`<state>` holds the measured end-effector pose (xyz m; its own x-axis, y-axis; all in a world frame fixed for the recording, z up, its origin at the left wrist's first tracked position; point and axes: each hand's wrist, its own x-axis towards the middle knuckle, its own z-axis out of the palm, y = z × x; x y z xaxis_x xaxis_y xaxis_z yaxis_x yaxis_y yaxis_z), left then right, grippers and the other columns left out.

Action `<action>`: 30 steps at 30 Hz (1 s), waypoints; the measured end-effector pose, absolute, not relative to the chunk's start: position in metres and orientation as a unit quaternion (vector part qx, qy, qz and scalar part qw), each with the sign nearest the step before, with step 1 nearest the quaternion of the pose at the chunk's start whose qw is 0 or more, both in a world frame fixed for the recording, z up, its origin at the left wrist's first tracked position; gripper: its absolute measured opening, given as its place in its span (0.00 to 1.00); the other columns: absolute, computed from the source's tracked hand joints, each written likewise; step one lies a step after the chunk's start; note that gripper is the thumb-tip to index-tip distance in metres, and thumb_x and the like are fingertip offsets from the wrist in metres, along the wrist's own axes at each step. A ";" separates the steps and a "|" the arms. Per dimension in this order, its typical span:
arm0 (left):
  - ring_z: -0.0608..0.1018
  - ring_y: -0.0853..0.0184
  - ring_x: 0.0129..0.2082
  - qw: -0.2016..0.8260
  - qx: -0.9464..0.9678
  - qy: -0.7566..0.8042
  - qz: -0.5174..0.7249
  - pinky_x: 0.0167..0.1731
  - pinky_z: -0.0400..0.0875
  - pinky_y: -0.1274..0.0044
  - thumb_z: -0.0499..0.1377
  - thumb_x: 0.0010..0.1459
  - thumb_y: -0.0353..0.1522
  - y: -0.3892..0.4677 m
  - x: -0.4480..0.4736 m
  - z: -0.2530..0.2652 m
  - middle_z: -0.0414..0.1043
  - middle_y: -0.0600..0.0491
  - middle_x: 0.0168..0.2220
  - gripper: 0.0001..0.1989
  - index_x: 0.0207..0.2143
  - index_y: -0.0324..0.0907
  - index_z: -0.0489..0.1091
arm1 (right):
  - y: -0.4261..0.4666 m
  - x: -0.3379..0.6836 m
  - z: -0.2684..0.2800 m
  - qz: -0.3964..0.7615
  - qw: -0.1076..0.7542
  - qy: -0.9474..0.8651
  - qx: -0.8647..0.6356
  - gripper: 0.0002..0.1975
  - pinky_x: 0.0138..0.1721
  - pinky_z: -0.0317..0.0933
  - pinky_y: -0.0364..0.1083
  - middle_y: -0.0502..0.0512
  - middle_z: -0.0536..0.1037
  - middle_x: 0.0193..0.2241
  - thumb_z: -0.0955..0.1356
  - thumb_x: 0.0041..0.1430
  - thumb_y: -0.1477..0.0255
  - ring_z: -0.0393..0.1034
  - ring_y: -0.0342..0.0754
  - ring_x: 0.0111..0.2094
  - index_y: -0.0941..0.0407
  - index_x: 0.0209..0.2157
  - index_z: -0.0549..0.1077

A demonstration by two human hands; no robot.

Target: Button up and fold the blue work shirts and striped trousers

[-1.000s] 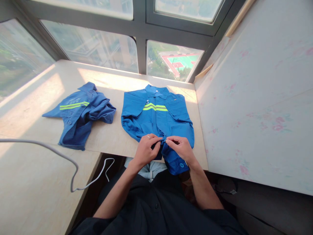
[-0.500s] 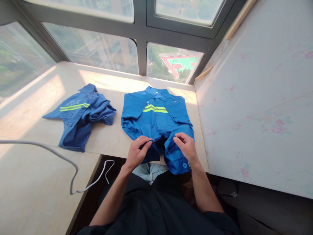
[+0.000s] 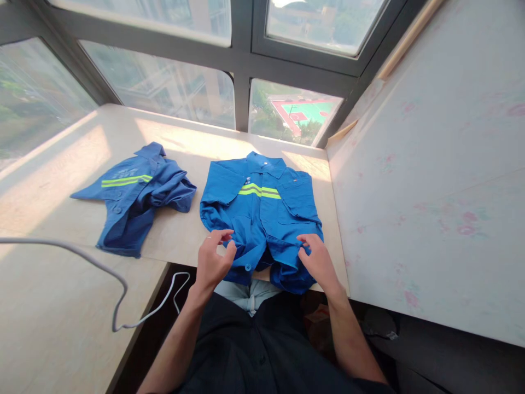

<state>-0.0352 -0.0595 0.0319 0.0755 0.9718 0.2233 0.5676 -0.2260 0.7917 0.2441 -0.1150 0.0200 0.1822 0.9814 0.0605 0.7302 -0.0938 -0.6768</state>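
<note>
A blue work jacket [image 3: 248, 219] with a yellow and grey reflective stripe lies front up on the pale ledge, its collar toward the window. Its lower part is rumpled and reaches the ledge's near edge; a button shows there. My left hand [image 3: 215, 257] is over the jacket's lower left side, fingers curved and apart, holding nothing. Above the lower right side is my right hand [image 3: 318, 260], thumb and fingers apart, with no cloth between them. Whether either hand's fingertips touch the fabric I cannot tell.
A second blue work jacket [image 3: 141, 191], crumpled and partly folded, lies to the left. The ledge [image 3: 176, 230] ends near my body. A white cable [image 3: 118, 284] loops at the left front. A flowered panel [image 3: 426, 191] borders the right side; windows stand behind.
Both hands have let go of the jacket's lower edge and moved apart, the left one leftward. The hem now lies lower, and a button has come into view at its left.
</note>
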 end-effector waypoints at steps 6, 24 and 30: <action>0.77 0.61 0.42 0.298 0.772 0.512 0.229 0.43 0.71 0.72 0.59 0.60 0.37 -0.047 0.011 0.029 0.78 0.49 0.40 0.11 0.42 0.43 0.75 | -0.094 0.201 0.037 0.168 0.218 -0.749 -0.603 0.16 0.50 0.64 0.53 0.60 0.74 0.43 0.62 0.60 0.80 0.68 0.54 0.47 0.56 0.47 0.74; 0.76 0.57 0.41 0.179 0.839 0.510 0.070 0.39 0.67 0.70 0.55 0.61 0.31 -0.042 0.045 -0.003 0.78 0.46 0.37 0.12 0.42 0.43 0.77 | -0.074 0.209 -0.013 0.150 0.257 -0.721 -0.625 0.08 0.45 0.64 0.49 0.56 0.80 0.36 0.65 0.65 0.76 0.72 0.52 0.41 0.54 0.38 0.77; 0.78 0.62 0.38 0.261 0.799 0.513 0.173 0.41 0.69 0.73 0.58 0.58 0.29 -0.033 0.043 -0.006 0.80 0.49 0.35 0.11 0.41 0.42 0.79 | -0.073 0.205 -0.005 0.109 0.280 -0.721 -0.624 0.10 0.43 0.65 0.50 0.57 0.77 0.33 0.64 0.64 0.76 0.70 0.53 0.39 0.55 0.35 0.77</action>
<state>0.0433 -0.0331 -0.0060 0.4133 0.9105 0.0093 0.7296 -0.3373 0.5949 0.2052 -0.0732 -0.0047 -0.0635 0.9614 0.2677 0.8386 0.1968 -0.5079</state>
